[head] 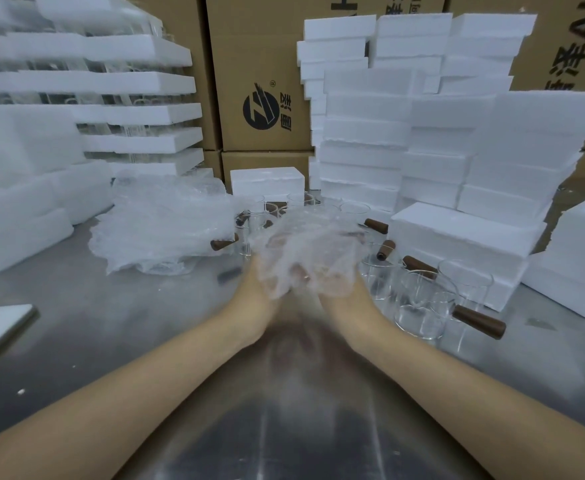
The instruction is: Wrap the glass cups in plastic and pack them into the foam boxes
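Wrapping is the step in hand, I judge. At centre frame my left hand [254, 287] and right hand [341, 291] cup the plastic sheet [305, 249] from below, fingers curled into it; whether it holds a cup is too blurred to confirm. Bare glass cups [419, 306] stand right of centre. Next move: close the wrap, then carry it to the foam box [457, 233] beyond, centre right.

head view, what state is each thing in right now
left hand, grips the plastic wrap
right hand, grips the plastic wrap
plastic wrap, bunched between both hands, contents blurred
glass cups, unwrapped, upright on the table
plastic sheets, loose pile on the table
foam boxes, stacked, closed
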A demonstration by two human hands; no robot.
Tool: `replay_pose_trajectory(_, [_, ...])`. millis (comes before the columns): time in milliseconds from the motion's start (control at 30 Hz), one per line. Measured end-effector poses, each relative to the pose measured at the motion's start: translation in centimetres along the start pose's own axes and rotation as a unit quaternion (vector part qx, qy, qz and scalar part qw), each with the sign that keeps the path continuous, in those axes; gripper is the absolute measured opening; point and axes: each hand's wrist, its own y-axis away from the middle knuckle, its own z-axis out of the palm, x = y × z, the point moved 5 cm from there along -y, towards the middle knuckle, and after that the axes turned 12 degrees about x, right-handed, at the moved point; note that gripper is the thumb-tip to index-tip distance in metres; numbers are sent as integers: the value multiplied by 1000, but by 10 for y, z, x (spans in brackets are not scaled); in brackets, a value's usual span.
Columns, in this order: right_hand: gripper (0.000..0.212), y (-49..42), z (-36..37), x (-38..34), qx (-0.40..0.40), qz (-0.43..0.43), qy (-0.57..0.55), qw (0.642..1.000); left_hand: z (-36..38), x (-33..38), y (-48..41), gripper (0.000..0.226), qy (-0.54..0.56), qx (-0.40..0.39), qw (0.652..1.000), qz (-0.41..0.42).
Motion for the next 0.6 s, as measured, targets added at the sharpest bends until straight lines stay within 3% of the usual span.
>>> replay_pose_trajectory(67, [36,-4,-8,6,58,31,3,998,10,3,5,17,-107,-57,989,89])
replay_pose_trajectory(133, [42,-6,-14,6,113,26,-49,992,18,0,10,22,-201,-112,967,113])
replay_pose_trajectory(233, [38,-11,-19,10,134,9,-87,987,11,3,11,56,-273,-150,934,174])
replay_pose_trajectory(333, [21,-17,-19,6,120,-33,-49,991,6,15,12,81,-262,-133,924,245])
replay_pose_trajectory(400, [19,-15,-18,5,108,-79,33,991,10,16,11,74,-232,-117,934,245])
replay_pose_trajectory(500, [39,-11,-13,7,80,-130,159,975,10,8,5,50,-212,-55,956,197])
replay_pose_trajectory(600, [47,-10,-9,9,51,-133,188,972,3,4,-5,38,-171,-38,972,158])
